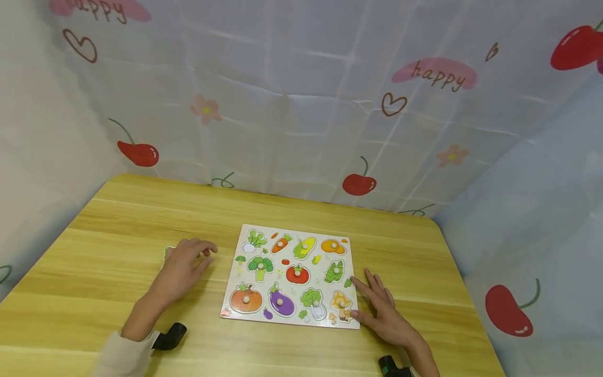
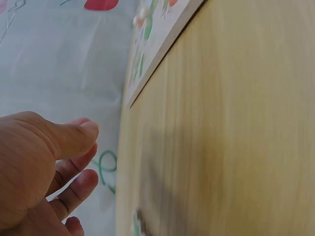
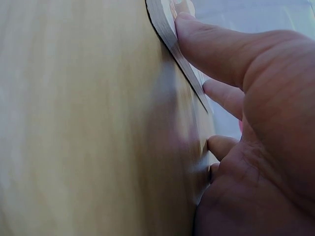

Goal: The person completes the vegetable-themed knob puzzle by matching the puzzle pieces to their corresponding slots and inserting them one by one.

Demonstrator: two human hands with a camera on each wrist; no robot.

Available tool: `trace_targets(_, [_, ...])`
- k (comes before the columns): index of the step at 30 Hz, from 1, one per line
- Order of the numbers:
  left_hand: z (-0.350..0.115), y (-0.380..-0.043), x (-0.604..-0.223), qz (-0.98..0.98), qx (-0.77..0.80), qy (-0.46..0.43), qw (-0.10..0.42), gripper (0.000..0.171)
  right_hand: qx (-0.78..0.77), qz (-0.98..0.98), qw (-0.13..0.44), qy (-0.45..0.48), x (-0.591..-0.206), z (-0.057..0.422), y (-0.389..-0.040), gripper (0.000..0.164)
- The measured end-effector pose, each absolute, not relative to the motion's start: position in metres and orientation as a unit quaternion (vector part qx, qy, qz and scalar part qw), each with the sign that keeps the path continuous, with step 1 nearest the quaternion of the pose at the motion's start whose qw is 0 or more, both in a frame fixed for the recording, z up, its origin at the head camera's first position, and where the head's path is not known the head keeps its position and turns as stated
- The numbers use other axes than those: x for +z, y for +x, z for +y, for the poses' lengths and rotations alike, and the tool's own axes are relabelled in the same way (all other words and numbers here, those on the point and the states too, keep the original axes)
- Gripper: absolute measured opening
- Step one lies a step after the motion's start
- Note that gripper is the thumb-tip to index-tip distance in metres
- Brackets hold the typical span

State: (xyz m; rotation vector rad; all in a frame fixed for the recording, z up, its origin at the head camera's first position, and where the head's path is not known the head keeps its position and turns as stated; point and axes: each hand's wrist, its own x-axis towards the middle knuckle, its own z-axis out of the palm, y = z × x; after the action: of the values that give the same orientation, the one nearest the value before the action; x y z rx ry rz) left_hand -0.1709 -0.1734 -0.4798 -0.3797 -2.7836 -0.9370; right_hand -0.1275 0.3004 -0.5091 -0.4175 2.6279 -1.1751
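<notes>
A wooden vegetable puzzle board (image 1: pixel 292 283) lies flat on the table, with knobbed pieces such as a tomato (image 1: pixel 298 275), a broccoli (image 1: pixel 260 268) and an eggplant (image 1: pixel 281 303). The white radish picture (image 1: pixel 254 241) at its top left shows no knob. Left of the board hovers my left hand (image 1: pixel 182 267), fingers loosely bent around nothing. Behind that hand a small green-edged piece (image 1: pixel 167 250) is mostly hidden; the left wrist view catches a bit of it (image 2: pixel 136 224). My right hand (image 1: pixel 383 311) rests at the board's right edge, thumb (image 3: pixel 206 42) and forefinger touching it, fingers mostly straight.
The wooden table (image 1: pixel 165 209) has a printed curtain (image 1: pixel 282 131) along its back and white sheets at both sides. Black wrist devices (image 1: pixel 170 336) sit at both wrists. Bare wood surrounds the board.
</notes>
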Motion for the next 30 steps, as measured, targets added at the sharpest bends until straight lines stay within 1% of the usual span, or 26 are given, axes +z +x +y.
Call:
trace_targets(10, [-0.214, -0.164, -0.48, -0.941, -0.298, -0.11, 0.119, 0.02, -0.4, 0.898, 0.113, -0.145, -0.509, 0.3, -0.128, 0.068])
trace_targets(14, [-0.222, -0.162, -0.482, -0.943, -0.296, -0.099, 0.114, 0.02, -0.402, 0.897, 0.113, -0.148, -0.51, 0.3, -0.128, 0.069])
trace_targets(21, [-0.235, -0.157, -0.483, -0.951, -0.286, -0.081, 0.081, 0.02, -0.403, 0.896, 0.118, -0.146, -0.511, 0.301, -0.128, 0.07])
trace_targets(24, [-0.24, -0.156, -0.485, -0.953, -0.282, -0.076, 0.081, 0.019, -0.401, 0.897, 0.117, -0.146, -0.511, 0.301, -0.128, 0.07])
trace_targets(30, [-0.247, -0.157, -0.49, -0.955, -0.268, -0.082, 0.097, 0.019, -0.402, 0.897, 0.119, -0.14, -0.509, 0.299, -0.128, 0.07])
